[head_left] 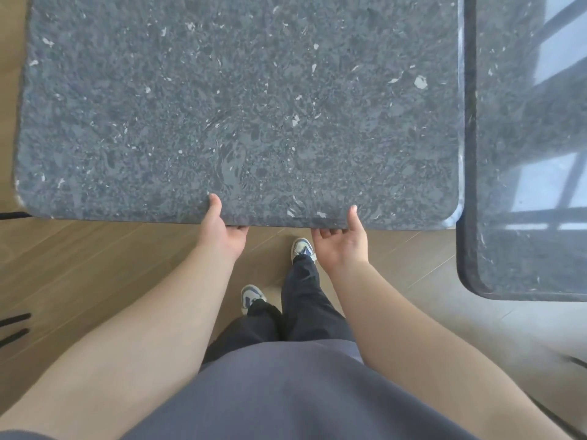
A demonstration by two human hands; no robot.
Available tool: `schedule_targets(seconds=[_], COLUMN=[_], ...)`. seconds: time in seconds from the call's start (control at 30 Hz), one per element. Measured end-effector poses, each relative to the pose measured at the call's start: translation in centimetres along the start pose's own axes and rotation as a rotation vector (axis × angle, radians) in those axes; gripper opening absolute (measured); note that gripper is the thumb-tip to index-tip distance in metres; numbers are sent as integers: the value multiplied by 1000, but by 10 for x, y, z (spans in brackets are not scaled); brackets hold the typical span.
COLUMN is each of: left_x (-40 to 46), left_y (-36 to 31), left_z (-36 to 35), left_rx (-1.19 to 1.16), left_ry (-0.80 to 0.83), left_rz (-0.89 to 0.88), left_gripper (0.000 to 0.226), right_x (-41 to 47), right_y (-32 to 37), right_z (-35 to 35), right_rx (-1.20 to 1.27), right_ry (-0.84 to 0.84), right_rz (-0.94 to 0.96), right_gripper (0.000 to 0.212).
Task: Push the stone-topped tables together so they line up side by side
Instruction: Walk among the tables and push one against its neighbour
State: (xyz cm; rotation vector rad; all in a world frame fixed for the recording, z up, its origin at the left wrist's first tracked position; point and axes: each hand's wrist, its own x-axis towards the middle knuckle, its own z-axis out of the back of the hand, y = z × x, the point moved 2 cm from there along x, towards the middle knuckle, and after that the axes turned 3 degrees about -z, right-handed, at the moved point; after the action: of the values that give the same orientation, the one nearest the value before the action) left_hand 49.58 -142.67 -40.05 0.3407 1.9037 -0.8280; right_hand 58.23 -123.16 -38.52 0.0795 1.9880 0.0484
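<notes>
The near table [238, 106] is showing a dark grey speckled stone top, matte and flecked with white, squarish with rounded corners and a rough left edge. Its near edge is running left to right straight ahead of the person. The second table [521, 154], of the same stone but glossier, is sitting just to the right of it, edges nearly touching, and reaching nearer to the person. Both hands are gripping the near table's near edge: the left hand [222, 233] and right hand [344, 241] are each laying a thumb on top, fingers curling beneath. Wood-plank floor [95, 265] is lying below.
</notes>
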Motion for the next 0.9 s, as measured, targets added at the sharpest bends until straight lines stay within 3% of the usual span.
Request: schedule_targets(seconds=[0.13,0.6,0.73,0.9], left_x=[-1,2,4,4], left_y=[-2,-6,-5,-3], left_z=[2,0,0,0], left_rx=[16,110,113,137], left_ry=[13,38,59,58], left_rz=[8,17,23,4], left_gripper=[37,38,43,34], right_x=[6,16,20,23], right_y=[8,15,15,17], right_z=[-18,-4,2,5], right_rx=[8,-109,-147,-163], right_ry=[-60,-87,-60,-20], right_rz=[14,-14,3,-10], right_gripper=[36,39,38,37])
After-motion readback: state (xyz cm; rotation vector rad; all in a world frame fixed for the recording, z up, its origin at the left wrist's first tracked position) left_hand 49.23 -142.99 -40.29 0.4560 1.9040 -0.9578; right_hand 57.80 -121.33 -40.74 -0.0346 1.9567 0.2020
